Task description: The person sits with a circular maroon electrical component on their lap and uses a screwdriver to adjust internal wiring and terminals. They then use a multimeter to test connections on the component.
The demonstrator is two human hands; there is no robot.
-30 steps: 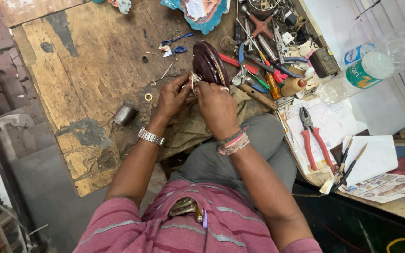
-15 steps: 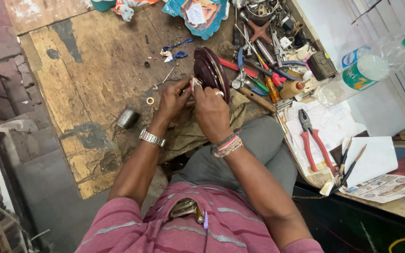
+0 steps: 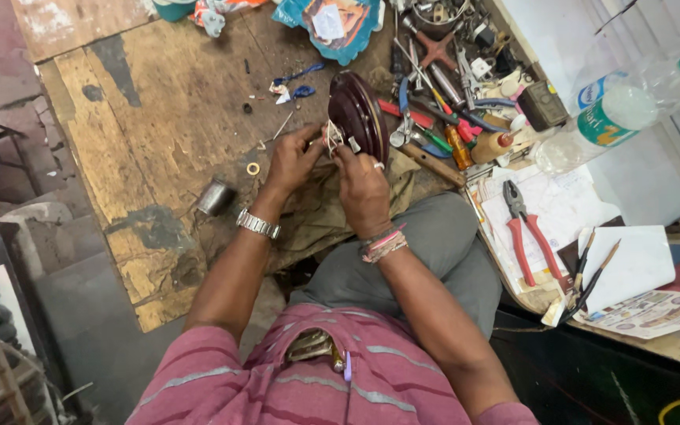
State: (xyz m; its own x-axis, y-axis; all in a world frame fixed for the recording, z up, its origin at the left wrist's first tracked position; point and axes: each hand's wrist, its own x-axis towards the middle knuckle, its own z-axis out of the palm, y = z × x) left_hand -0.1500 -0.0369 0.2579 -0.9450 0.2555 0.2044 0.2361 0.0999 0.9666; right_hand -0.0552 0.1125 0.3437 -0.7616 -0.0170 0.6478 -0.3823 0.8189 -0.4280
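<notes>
A dark maroon round motor housing [image 3: 361, 112] stands on its edge on the wooden board [image 3: 167, 110]. My right hand [image 3: 364, 191] grips its near rim, a ring on one finger. My left hand [image 3: 293, 160] pinches small wires and a pale part [image 3: 334, 135] at the housing's left face. A metal watch [image 3: 258, 224] is on my left wrist, coloured bands [image 3: 383, 245] on my right. An olive cloth [image 3: 316, 216] lies under both hands.
A small metal cylinder [image 3: 216, 197] and a brass ring [image 3: 253, 168] lie left of my hands. Screwdrivers and tools [image 3: 442, 118] crowd the right. Red-handled pliers [image 3: 525, 236], pencils, papers and a clear plastic bottle [image 3: 615, 110] sit on the right bench.
Both hands stay on the housing; the fingers have shifted slightly on the wires. The view has drifted a little.
</notes>
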